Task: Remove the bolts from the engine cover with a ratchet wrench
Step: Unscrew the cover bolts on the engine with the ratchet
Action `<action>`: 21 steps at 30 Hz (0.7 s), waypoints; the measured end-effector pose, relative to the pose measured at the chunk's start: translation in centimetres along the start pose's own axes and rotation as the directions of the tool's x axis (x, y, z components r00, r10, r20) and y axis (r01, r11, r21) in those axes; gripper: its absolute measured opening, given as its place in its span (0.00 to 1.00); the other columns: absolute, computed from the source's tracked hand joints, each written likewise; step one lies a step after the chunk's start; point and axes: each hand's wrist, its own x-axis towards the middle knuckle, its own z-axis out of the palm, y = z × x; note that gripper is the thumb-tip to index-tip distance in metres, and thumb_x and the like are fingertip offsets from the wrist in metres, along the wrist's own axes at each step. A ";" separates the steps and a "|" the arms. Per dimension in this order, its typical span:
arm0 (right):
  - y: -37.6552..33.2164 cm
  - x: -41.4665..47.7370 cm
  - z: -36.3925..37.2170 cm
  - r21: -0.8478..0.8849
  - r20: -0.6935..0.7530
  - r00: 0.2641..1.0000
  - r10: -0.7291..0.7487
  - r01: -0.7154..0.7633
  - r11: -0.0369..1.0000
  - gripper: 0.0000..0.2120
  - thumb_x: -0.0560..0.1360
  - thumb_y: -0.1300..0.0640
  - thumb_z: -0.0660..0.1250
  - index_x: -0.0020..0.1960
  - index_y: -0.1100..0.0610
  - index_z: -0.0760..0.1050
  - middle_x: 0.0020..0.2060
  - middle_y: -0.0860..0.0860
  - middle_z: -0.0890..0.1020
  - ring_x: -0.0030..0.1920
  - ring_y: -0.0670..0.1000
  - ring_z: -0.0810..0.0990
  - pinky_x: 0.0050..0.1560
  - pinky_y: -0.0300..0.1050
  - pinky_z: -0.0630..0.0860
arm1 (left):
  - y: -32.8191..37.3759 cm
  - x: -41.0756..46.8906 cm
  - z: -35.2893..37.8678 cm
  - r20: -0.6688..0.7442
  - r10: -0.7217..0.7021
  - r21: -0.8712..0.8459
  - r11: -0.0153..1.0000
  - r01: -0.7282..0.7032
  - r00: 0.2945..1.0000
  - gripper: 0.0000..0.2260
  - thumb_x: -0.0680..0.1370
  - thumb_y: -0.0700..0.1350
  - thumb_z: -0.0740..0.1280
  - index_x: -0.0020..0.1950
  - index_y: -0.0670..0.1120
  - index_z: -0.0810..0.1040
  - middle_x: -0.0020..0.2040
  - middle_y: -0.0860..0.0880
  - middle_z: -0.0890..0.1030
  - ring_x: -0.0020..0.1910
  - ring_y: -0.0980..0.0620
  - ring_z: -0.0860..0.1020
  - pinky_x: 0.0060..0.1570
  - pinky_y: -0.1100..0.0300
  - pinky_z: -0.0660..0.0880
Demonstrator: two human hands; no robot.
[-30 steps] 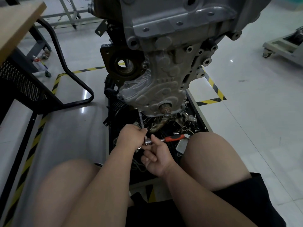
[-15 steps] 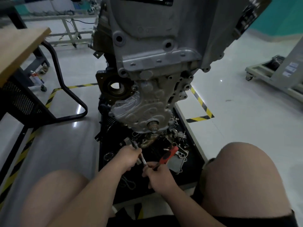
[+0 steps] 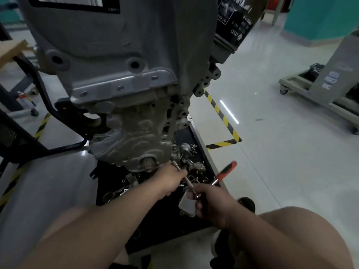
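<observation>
A: Where are the person's hands?

B: The left hand (image 3: 171,180) has its fingers curled round the extension bar (image 3: 188,182), just below the engine's lower cover (image 3: 139,133). Just right of it and nearer, the right hand (image 3: 211,200) grips the ratchet wrench (image 3: 223,174) at its head end, where bar and wrench join. The red handle juts out to the far right, tilted up.

A: And the bar's far tip?

B: It reaches the cover's lower right edge, beside the crankshaft end (image 3: 148,164). Whether it sits on a bolt cannot be told, as that spot is dark.

A: What lies around them?

B: A black chair (image 3: 13,138) stands at the left. The engine stands over a black tray (image 3: 192,133) strewn with small metal parts, and a grey plate (image 3: 187,204) lies by the right hand. Yellow-and-black floor tape (image 3: 223,117) runs right of the tray. A wheeled grey stand (image 3: 310,98) is at the far right.
</observation>
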 end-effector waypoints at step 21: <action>0.4 3.5 1.7 0.219 -0.094 0.995 -0.046 0.066 0.973 0.08 0.78 0.61 0.62 0.43 0.58 0.78 0.28 0.50 0.77 0.22 0.46 0.67 0.27 0.40 0.66 | -0.7 3.2 2.0 -0.264 0.115 0.032 0.993 -0.111 0.957 0.17 0.80 0.50 0.62 0.41 0.40 0.81 0.31 0.49 0.78 0.32 0.51 0.74 0.35 0.58 0.69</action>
